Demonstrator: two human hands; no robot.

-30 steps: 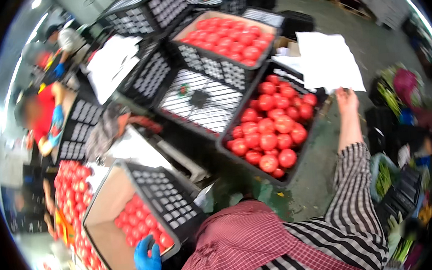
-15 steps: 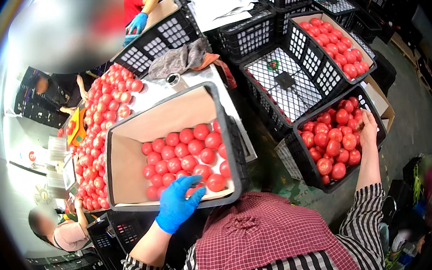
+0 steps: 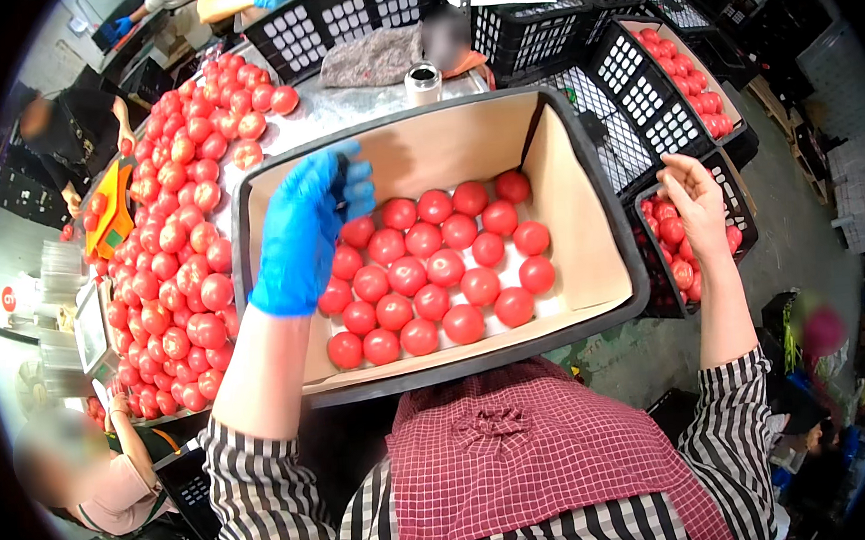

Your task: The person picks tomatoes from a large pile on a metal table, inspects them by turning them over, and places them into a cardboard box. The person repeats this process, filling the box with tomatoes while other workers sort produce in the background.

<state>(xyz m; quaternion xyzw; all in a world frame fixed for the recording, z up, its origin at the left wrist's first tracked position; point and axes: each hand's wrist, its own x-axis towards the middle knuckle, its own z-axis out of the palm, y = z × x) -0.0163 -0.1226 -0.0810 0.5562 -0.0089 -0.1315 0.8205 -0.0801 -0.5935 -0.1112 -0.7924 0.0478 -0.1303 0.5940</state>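
Note:
My left hand (image 3: pixel 311 223), in a blue glove, is raised over the left part of a paper-lined crate (image 3: pixel 578 265); its fingers are curled round a dark area, and what they hold, if anything, is unclear. The crate has rows of red tomatoes (image 3: pixel 444 267) with bare lining around them. My bare right hand (image 3: pixel 693 192) is open, fingers apart and slightly bent, just right of this crate and above a black crate (image 3: pixel 661 269) of piled tomatoes.
A steel table (image 3: pixel 307 128) bears loose tomatoes (image 3: pixel 180 237), a grey cloth (image 3: pixel 368 59) and a metal cup (image 3: pixel 423 85). Black crates (image 3: pixel 527 38), one filled (image 3: pixel 675 82), stand behind and right. Co-workers (image 3: pixel 72 135) are at the left and back; another (image 3: pixel 116 473) is at lower left.
My view has swung toward the lined crate and table. My left hand has lifted from the crate's near edge to over its left side; my right hand has come leftward out of the piled tomatoes.

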